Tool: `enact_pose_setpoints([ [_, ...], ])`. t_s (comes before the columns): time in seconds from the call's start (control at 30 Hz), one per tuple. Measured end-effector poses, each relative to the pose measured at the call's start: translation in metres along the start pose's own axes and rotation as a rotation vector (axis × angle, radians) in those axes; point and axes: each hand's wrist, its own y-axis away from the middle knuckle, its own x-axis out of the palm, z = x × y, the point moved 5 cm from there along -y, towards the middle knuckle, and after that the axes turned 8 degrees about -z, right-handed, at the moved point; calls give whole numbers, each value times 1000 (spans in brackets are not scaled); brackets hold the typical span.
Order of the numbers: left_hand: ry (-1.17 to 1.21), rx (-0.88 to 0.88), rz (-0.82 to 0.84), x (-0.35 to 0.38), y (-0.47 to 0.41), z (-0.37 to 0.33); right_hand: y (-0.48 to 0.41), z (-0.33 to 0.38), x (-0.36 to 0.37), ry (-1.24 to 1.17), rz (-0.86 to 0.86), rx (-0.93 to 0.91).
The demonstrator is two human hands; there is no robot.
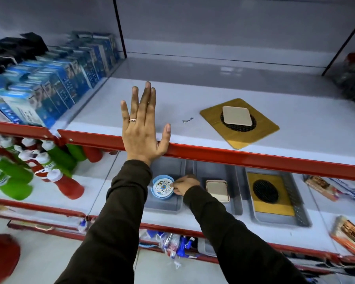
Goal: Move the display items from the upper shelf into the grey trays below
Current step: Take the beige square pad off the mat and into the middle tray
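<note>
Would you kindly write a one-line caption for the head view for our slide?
Right hand sets a blue patterned dish into the left grey tray; left hand rests open on the upper shelf.

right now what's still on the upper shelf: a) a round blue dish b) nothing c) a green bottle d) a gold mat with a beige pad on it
d: the gold mat with the beige pad on it lies on the upper shelf; the round blue dish sits in a grey tray below.
</note>
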Motion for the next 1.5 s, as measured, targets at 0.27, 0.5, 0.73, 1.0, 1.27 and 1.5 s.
enact_pose_setpoints([
  [0.27, 3, -3, 35, -5, -1, -2, 119, 35, -72, -4, 114, -219],
  [0.5, -14, -10, 81, -4, 0, -2, 196, 134, -191, -165, -188, -613],
  [0.73, 20, -27, 74, -9, -1, -3, 109, 177, -246, 447, -690, -376],
  [1.0, 18, -23, 86, -9, -2, -3, 90, 189, -245, 546, -654, -325],
  [1.27, 20, -34, 103, -7, -1, -2, 89, 182, -249, 429, -699, -348],
  [1.5, 5, -38, 101, -8, -1, -3, 91, 187, -242, 521, -658, -354],
])
